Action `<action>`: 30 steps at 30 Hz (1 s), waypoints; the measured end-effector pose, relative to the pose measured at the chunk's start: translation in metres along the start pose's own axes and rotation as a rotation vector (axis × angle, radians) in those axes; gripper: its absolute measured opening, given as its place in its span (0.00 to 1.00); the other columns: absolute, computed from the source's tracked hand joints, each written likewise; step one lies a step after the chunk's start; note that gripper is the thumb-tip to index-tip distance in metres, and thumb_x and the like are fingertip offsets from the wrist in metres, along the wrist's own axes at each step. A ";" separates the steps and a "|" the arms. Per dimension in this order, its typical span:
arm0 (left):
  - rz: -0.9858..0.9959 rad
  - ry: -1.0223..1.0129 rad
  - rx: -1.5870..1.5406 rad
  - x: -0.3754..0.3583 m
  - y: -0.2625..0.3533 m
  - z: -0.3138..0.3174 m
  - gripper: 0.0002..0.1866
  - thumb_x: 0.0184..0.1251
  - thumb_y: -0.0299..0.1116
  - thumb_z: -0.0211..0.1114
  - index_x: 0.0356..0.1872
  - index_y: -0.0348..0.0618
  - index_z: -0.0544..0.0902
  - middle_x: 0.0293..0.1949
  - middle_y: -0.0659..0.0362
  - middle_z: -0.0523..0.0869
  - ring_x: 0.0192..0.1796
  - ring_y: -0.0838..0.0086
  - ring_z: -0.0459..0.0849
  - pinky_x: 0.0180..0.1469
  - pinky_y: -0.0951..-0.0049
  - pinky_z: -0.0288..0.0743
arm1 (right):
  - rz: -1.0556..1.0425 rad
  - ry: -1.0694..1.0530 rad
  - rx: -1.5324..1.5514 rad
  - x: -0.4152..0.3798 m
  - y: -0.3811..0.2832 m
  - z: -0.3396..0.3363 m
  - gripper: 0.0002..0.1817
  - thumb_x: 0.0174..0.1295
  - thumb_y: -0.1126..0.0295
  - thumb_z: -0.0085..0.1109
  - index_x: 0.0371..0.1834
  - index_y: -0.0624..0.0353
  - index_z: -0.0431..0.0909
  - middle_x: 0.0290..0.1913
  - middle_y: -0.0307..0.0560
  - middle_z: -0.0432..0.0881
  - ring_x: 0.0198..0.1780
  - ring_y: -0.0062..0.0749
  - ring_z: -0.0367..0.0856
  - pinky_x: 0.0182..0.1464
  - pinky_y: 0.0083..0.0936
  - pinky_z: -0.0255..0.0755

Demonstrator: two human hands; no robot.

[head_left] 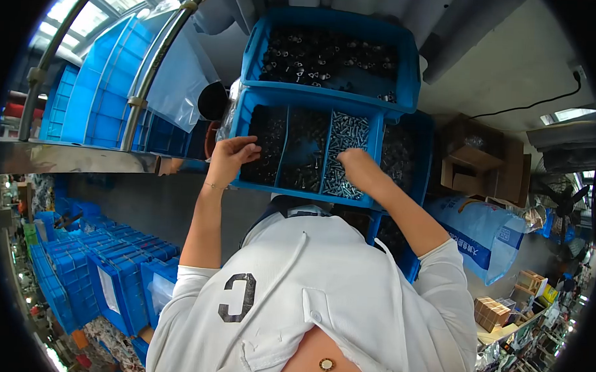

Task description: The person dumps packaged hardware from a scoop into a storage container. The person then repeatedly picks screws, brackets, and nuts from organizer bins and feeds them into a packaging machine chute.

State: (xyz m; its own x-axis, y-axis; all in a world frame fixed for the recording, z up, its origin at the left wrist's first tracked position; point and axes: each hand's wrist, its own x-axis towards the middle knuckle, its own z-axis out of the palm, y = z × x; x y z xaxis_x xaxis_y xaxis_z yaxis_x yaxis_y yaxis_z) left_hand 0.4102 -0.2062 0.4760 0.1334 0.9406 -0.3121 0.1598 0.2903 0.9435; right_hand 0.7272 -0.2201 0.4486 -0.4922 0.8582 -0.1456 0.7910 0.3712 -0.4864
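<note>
At the far left, stacks of blue plastic crates (95, 271) sit low in the view, and above them a steel rail (148, 69) curves up past a tilted blue bin (101, 81) with a clear plastic bag (180, 83) draped beside it.

Moving right, the left hand (232, 156) rests on the left rim of a blue divided tray (248, 118), its fingers (250, 145) curled loosely over the edge and reaching into the leftmost compartment, which holds dark small parts (268, 142). Whether anything is pinched in those fingers cannot be told. A thin bracelet (213, 185) circles the wrist.

The middle compartment holds more dark hardware (304, 147). The right compartment is filled with silvery screws (348, 135), and the right hand (356, 167) lies in this compartment, palm down, on the screws near the tray's front edge; its fingers are tucked under and hidden, so its grip cannot be told.

Behind the tray, touching its far rim, stands a second blue bin (410, 72) of dark fasteners. Further right are open cardboard boxes (479, 163), then a blue-and-white printed sack (480, 235) leaning below them.

The person's white shirt (320, 292) fills the lower middle.
</note>
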 end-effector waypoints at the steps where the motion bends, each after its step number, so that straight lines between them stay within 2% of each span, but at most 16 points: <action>1: 0.013 0.032 -0.055 0.002 -0.005 -0.002 0.19 0.67 0.22 0.58 0.58 0.25 0.73 0.44 0.44 0.84 0.46 0.67 0.85 0.52 0.74 0.80 | 0.030 0.051 0.149 0.001 0.003 -0.005 0.10 0.53 0.80 0.57 0.39 0.67 0.82 0.40 0.60 0.82 0.43 0.49 0.82 0.48 0.34 0.78; 2: 0.032 0.030 -0.086 0.002 -0.005 -0.003 0.20 0.67 0.21 0.58 0.59 0.26 0.72 0.45 0.44 0.83 0.47 0.67 0.84 0.53 0.74 0.80 | 0.060 0.100 0.296 0.001 0.003 -0.013 0.10 0.55 0.80 0.58 0.41 0.67 0.81 0.40 0.59 0.83 0.42 0.47 0.83 0.47 0.31 0.79; 5: 0.028 0.017 -0.203 -0.001 -0.003 -0.003 0.21 0.66 0.21 0.58 0.61 0.27 0.70 0.49 0.43 0.82 0.50 0.65 0.83 0.55 0.74 0.79 | 0.286 0.029 1.099 -0.010 -0.010 -0.050 0.12 0.61 0.78 0.56 0.47 0.68 0.80 0.43 0.56 0.84 0.42 0.40 0.84 0.46 0.26 0.80; 6: -0.010 0.004 -0.258 -0.003 0.002 -0.002 0.22 0.66 0.20 0.58 0.61 0.28 0.70 0.50 0.43 0.81 0.50 0.65 0.83 0.55 0.74 0.78 | 0.339 0.091 1.329 -0.014 -0.010 -0.051 0.11 0.64 0.76 0.54 0.46 0.69 0.79 0.39 0.50 0.83 0.41 0.32 0.84 0.44 0.24 0.81; 9: -0.054 -0.004 -0.468 -0.004 0.002 -0.002 0.20 0.65 0.18 0.58 0.59 0.30 0.73 0.52 0.42 0.81 0.51 0.64 0.84 0.56 0.73 0.78 | 0.391 0.091 1.970 -0.024 0.001 -0.040 0.11 0.64 0.71 0.56 0.45 0.68 0.79 0.37 0.50 0.83 0.39 0.29 0.82 0.41 0.23 0.80; 10: -0.057 -0.001 -0.545 -0.004 0.001 -0.001 0.19 0.65 0.18 0.58 0.58 0.31 0.74 0.53 0.42 0.80 0.51 0.63 0.84 0.57 0.72 0.78 | 0.434 0.073 2.017 -0.027 0.001 -0.035 0.11 0.66 0.69 0.54 0.43 0.67 0.78 0.33 0.47 0.82 0.34 0.26 0.81 0.37 0.21 0.78; 13: -0.098 0.016 -0.615 -0.003 0.003 0.002 0.16 0.66 0.18 0.55 0.55 0.31 0.77 0.49 0.47 0.83 0.45 0.67 0.86 0.47 0.72 0.82 | 0.482 -0.087 1.458 -0.017 0.002 -0.017 0.12 0.66 0.68 0.54 0.42 0.67 0.78 0.30 0.45 0.81 0.29 0.27 0.79 0.36 0.22 0.77; 14: -0.107 -0.022 -0.613 0.001 -0.003 0.001 0.15 0.66 0.19 0.54 0.52 0.31 0.78 0.47 0.49 0.83 0.43 0.70 0.85 0.42 0.74 0.81 | 0.389 0.015 0.772 -0.011 -0.021 -0.021 0.08 0.60 0.72 0.57 0.36 0.68 0.79 0.28 0.49 0.81 0.29 0.34 0.82 0.36 0.28 0.78; 16: -0.127 -0.099 -0.605 0.011 -0.016 -0.004 0.12 0.66 0.22 0.53 0.48 0.33 0.80 0.41 0.52 0.84 0.39 0.74 0.84 0.33 0.78 0.78 | 0.227 0.040 0.108 -0.005 -0.016 0.007 0.07 0.55 0.75 0.58 0.33 0.68 0.79 0.28 0.53 0.82 0.31 0.40 0.84 0.36 0.32 0.79; 17: -0.114 -0.106 -0.325 0.013 -0.008 0.002 0.11 0.65 0.23 0.53 0.44 0.35 0.82 0.40 0.54 0.84 0.37 0.74 0.83 0.31 0.77 0.75 | 0.139 0.050 -0.222 -0.002 -0.016 0.018 0.06 0.52 0.76 0.59 0.31 0.68 0.80 0.28 0.55 0.83 0.33 0.43 0.85 0.35 0.34 0.79; 18: -0.098 -0.112 -0.044 0.015 0.009 0.016 0.11 0.63 0.23 0.52 0.40 0.37 0.83 0.38 0.56 0.84 0.34 0.75 0.82 0.29 0.76 0.73 | 0.133 -0.013 -0.206 0.001 -0.024 0.010 0.05 0.45 0.80 0.59 0.27 0.65 0.81 0.30 0.60 0.83 0.35 0.51 0.85 0.35 0.38 0.80; 19: -0.080 -0.115 0.234 0.017 0.021 0.032 0.11 0.62 0.24 0.52 0.36 0.40 0.84 0.37 0.58 0.84 0.32 0.75 0.81 0.27 0.76 0.71 | 0.097 -0.053 -0.239 0.004 -0.026 0.006 0.05 0.45 0.80 0.59 0.26 0.65 0.82 0.30 0.60 0.83 0.35 0.52 0.85 0.35 0.38 0.80; 21: 0.416 -0.062 0.978 0.017 0.030 0.064 0.08 0.58 0.27 0.59 0.32 0.44 0.86 0.38 0.61 0.84 0.36 0.71 0.81 0.31 0.73 0.70 | 0.030 -0.140 -0.304 0.008 -0.027 0.002 0.04 0.44 0.80 0.59 0.25 0.64 0.82 0.30 0.60 0.83 0.34 0.53 0.85 0.35 0.39 0.80; 24: 0.610 -0.109 1.647 0.034 0.017 0.098 0.08 0.51 0.33 0.67 0.32 0.46 0.87 0.39 0.61 0.84 0.43 0.70 0.79 0.38 0.72 0.69 | 0.067 -0.189 -0.328 0.013 -0.026 -0.002 0.03 0.43 0.80 0.60 0.22 0.63 0.82 0.30 0.60 0.83 0.34 0.52 0.85 0.35 0.39 0.80; 28: 0.461 -0.367 1.966 0.048 0.013 0.118 0.08 0.52 0.35 0.68 0.34 0.50 0.88 0.41 0.60 0.83 0.47 0.69 0.78 0.44 0.71 0.65 | 0.083 -0.165 -0.223 0.021 -0.017 -0.015 0.04 0.44 0.79 0.57 0.23 0.63 0.82 0.30 0.59 0.83 0.32 0.47 0.85 0.33 0.37 0.79; 30: 0.490 -0.337 1.948 0.051 0.007 0.119 0.07 0.53 0.34 0.66 0.34 0.50 0.88 0.39 0.60 0.84 0.46 0.69 0.78 0.44 0.71 0.65 | 0.066 -0.157 -0.023 0.022 -0.002 -0.025 0.05 0.46 0.77 0.55 0.25 0.63 0.81 0.26 0.54 0.83 0.26 0.42 0.83 0.30 0.34 0.78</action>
State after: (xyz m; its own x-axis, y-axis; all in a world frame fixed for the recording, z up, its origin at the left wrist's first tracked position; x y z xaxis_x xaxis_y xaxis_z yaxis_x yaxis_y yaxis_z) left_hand 0.5348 -0.1771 0.4537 0.5855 0.7358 -0.3404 0.6546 -0.6768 -0.3369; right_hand 0.7240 -0.1933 0.4683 -0.4887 0.8154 -0.3104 0.8305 0.3259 -0.4517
